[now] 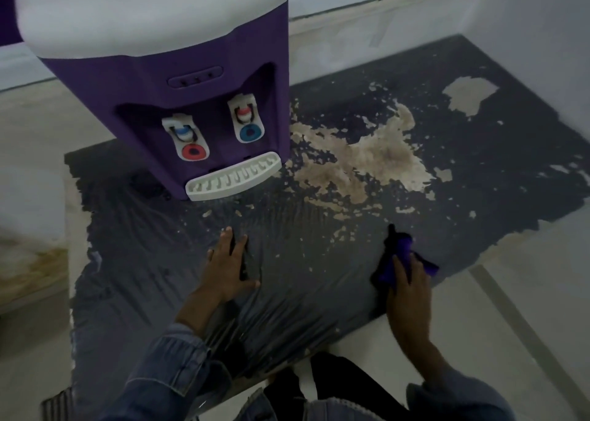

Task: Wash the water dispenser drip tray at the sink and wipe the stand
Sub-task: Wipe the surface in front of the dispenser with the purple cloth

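Two hands rest on the dark, peeling top of the stand [319,261], both on the near side of the purple and white water dispenser [166,78] that sits at the stand's far left corner. The left hand [228,265] lies flat with fingers spread, palm down on the surface just in front of the dispenser, holding nothing. The right hand [407,281] is well to the right of the dispenser and nearer the stand's front edge; it is closed around a bunched purple cloth [399,254], which is pressed against the stand top. Both arms wear denim sleeves [178,366].

The white slotted drip tray [233,177] is seated in its place at the foot of the dispenser, under the two taps: the one with a red button [193,152] to the left and the one with a blue button [252,132] to the right. The tray's front rim overhangs the stand top slightly.

To the right of the dispenser the stand's dark coating is flaked away in a large pale patch [360,158], with smaller chips scattered toward the hands and another bare spot [469,96] farther right near the wall. The coating in front of the dispenser looks wrinkled and glossy. Pale floor tiles [510,308] show beyond the stand's right edge.
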